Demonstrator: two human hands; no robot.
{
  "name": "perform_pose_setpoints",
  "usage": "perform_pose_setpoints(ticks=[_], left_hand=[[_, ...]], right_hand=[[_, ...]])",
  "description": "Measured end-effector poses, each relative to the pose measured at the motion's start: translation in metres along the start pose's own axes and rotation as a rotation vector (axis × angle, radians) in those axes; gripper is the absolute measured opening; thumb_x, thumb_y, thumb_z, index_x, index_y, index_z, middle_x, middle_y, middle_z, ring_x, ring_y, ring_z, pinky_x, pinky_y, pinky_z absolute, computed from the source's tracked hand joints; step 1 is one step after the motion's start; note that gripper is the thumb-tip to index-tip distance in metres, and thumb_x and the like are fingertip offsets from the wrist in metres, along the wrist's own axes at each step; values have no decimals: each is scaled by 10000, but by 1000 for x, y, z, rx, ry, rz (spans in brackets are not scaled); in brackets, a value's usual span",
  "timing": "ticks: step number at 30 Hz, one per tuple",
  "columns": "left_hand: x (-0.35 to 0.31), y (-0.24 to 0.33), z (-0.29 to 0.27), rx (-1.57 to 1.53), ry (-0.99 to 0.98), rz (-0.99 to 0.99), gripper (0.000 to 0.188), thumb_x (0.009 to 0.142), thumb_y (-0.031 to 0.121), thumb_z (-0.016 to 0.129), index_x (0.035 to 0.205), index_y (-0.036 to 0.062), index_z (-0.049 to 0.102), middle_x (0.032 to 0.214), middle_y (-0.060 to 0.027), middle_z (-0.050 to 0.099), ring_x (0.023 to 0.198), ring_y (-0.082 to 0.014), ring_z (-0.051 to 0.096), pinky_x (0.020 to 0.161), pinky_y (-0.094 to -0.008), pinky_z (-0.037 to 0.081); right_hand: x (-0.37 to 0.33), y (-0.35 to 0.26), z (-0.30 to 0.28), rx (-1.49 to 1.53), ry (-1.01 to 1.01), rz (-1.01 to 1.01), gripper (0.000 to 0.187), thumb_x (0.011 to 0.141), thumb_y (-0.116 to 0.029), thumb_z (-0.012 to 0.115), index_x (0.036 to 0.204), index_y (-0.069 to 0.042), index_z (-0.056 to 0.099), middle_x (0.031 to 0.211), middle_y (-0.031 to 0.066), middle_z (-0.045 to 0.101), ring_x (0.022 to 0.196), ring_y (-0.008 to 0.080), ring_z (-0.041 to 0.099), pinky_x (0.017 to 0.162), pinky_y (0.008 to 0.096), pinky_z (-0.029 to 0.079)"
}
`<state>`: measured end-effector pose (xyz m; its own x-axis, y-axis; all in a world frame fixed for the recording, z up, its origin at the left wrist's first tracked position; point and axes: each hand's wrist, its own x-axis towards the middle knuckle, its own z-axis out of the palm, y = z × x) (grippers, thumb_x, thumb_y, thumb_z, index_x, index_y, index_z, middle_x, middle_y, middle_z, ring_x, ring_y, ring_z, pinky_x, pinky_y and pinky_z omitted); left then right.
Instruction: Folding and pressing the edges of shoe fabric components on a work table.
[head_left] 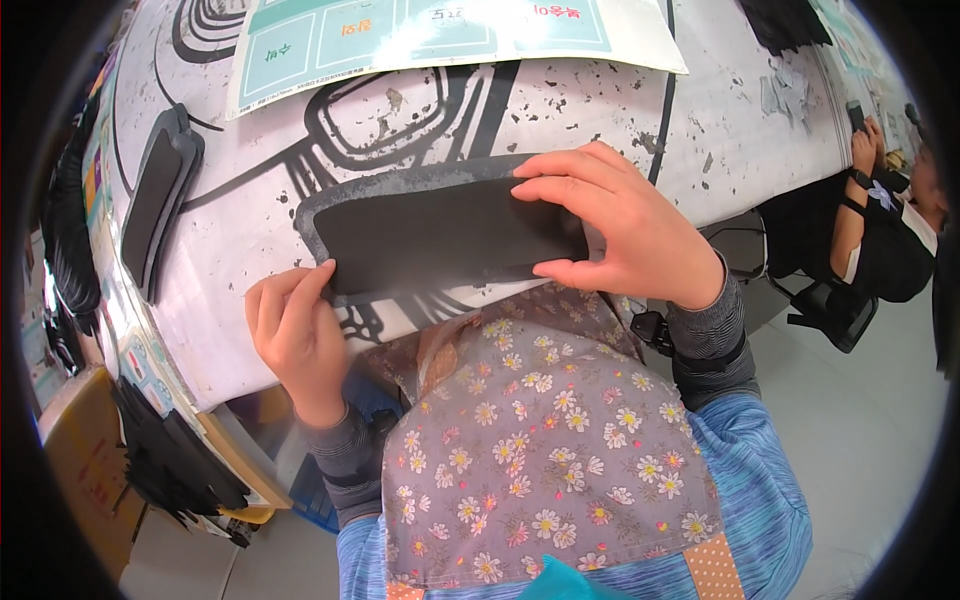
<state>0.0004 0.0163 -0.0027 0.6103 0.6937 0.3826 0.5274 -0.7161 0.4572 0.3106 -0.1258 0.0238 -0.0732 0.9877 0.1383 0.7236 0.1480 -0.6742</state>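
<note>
A flat black rectangular panel (440, 240) with a rounded grey border lies at the near edge of the table, tilted slightly up to the right. My left hand (300, 330) pinches its lower left corner between thumb and fingertips. Over its right end, my right hand (630, 225) has its fingers on the upper edge and its thumb on the lower one. The palm of the right hand hides that end of the panel. To the left lies a small stack of similar dark grey pieces (160, 200) with rounded ends.
Black drawn outlines and dark specks cover the white tabletop (560, 115). A green-and-white printed sheet (450, 40) lies at the far side. Black strips (170, 450) hang at the lower left. On the right, another person (890, 220) sits holding a small dark object.
</note>
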Motion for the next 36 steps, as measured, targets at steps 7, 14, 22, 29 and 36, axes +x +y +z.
perform_pose_setpoints(ticks=[7, 14, 22, 29, 36], left_hand=[[1, 1, 0, 3, -3, 5, 357, 743, -123, 574, 1005, 2, 782, 914, -102, 666, 903, -262, 602, 835, -360, 483], [1, -2, -1, -13, 0, 5, 353, 740, -119, 581, 1005, 3, 781, 919, -104, 670, 909, -267, 605, 832, -362, 486], [3, -2, -3, -56, 11, 12, 383, 696, -106, 620, 1012, 41, 778, 926, -90, 694, 881, -291, 617, 787, -393, 512], [-9, -9, 10, -153, 126, -85, 407, 786, -145, 631, 1162, 10, 659, 955, -105, 706, 904, -246, 672, 837, -360, 547], [-5, -8, 6, -212, 108, -95, 452, 831, -113, 662, 1256, 27, 595, 963, -105, 715, 900, -225, 703, 846, -353, 558]], right_hand=[[-1, 0, -1, -36, -13, 16, 578, 740, -185, 872, 1255, -39, 654, 1339, 97, 624, 1226, 329, 562, 1054, 441, 474], [-5, -4, -7, -38, -25, 95, 578, 715, -185, 893, 1244, -88, 681, 1452, 120, 537, 1273, 359, 508, 1064, 445, 467], [29, -40, 2, -98, 212, -48, 407, 798, -149, 835, 1159, -47, 676, 1223, 107, 674, 1103, 335, 628, 992, 426, 491], [75, -67, 76, -178, 144, -114, 603, 768, -241, 854, 1291, -47, 625, 1267, 87, 638, 1184, 287, 583, 1025, 433, 456], [93, -70, 94, -266, 21, -158, 821, 767, -295, 881, 1476, -108, 512, 1356, 74, 572, 1359, 286, 491, 1159, 583, 359]])
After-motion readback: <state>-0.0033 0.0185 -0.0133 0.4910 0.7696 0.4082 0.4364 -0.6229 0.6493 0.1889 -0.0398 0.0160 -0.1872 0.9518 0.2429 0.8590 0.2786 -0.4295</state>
